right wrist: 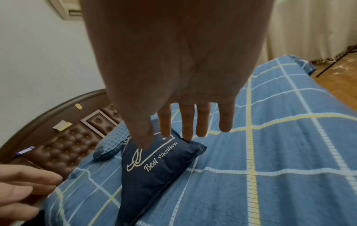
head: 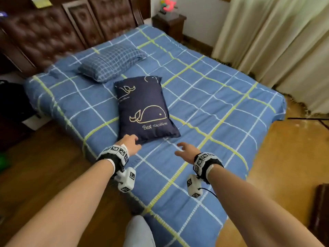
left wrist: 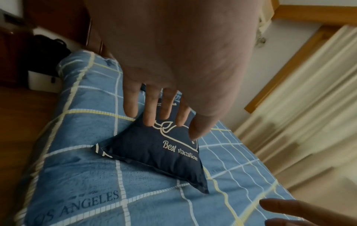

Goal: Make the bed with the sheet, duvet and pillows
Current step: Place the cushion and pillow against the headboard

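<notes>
Blue plaid duvet [head: 204, 97] spread flat across the whole bed. Checked pillow [head: 112, 62] at 11 o'clock near the tufted headboard [head: 44, 38], long axis along it. Navy whale pillow [head: 145, 107] mid-bed, long axis running headboard to foot, "Best vacation" end toward 6 o'clock. Left hand [head: 130, 143] at its near corner, fingers straight, spread. Right hand [head: 188, 150] just beside, fingers wide, holding nothing.

Matt cloth duvet [head: 204, 97], matt navy cloth pillow [head: 144, 107], glossy tufted leather headboard [head: 41, 40], glossy wood floor [head: 284, 148]
</notes>
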### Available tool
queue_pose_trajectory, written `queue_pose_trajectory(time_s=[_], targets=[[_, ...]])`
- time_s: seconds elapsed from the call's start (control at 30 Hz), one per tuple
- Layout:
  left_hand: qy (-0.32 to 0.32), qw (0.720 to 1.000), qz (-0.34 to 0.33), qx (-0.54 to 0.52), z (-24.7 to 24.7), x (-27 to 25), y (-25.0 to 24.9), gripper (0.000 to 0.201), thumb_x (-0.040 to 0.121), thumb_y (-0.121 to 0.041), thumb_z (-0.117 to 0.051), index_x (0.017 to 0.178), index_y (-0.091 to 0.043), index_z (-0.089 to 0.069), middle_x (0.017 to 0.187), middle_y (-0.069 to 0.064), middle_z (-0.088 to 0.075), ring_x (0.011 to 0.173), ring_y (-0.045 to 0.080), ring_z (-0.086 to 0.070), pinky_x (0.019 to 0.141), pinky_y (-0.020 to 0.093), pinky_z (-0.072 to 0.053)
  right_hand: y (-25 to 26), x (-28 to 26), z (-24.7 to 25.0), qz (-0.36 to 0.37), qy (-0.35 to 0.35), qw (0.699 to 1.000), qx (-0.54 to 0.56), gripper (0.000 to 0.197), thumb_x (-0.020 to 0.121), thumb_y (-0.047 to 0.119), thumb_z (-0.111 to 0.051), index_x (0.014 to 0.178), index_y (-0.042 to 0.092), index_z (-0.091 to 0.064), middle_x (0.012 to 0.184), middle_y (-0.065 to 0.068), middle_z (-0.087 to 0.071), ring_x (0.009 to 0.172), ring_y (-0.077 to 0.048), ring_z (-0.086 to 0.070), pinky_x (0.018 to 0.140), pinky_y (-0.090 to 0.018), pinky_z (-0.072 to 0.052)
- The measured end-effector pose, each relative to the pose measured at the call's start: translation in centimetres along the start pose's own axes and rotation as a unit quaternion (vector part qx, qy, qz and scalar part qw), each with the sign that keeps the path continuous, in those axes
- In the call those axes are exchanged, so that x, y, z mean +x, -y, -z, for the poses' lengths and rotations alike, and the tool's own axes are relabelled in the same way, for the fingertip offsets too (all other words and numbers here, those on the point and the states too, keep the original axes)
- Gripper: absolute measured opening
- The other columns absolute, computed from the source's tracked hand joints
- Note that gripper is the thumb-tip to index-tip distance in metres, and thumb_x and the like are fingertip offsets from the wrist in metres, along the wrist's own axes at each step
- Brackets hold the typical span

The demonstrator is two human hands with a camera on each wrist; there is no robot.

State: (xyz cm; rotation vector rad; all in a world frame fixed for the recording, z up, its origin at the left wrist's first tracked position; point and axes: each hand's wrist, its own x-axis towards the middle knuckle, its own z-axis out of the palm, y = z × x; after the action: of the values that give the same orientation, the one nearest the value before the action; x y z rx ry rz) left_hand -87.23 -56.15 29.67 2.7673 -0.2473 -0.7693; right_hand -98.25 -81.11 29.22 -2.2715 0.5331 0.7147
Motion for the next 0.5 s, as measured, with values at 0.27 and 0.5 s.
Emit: queue_pose_trajectory(time_s=[0.27,0.5], targets=[[-0.021,0.988,0.141,-0.059,-3.0,23.3,5.1,0.083,0.077,-0.048,-0.068,0.142,-0.012,-0.033,0.152,0.008,-0.025,0.139,0.030,-0.024,0.106,0.056,-0.034,5.5,24.0,-3.2,-0.133,-0.085,0.987,-0.020,0.096,0.084,0.056,-0.066,0.155,0.017,-0.014,0.159,-0.017,-0.019,0.144,-0.039,-0.024,0.116,-0.050,-0.026],[0.050,0.970,0.147,-0.186,-10.2,33.0,7.7,0.073,0.081,-0.054,-0.064,0.131,-0.009,-0.037,0.135,0.018,-0.046,0.119,0.040,-0.052,0.097,0.045,-0.043,6.0,36.0,-7.5,-0.190,-0.147,0.967,0.079,0.094,0.081,0.060,-0.065,0.150,0.012,-0.022,0.144,-0.018,-0.047,0.130,-0.040,-0.045,0.109,-0.047,-0.037]])
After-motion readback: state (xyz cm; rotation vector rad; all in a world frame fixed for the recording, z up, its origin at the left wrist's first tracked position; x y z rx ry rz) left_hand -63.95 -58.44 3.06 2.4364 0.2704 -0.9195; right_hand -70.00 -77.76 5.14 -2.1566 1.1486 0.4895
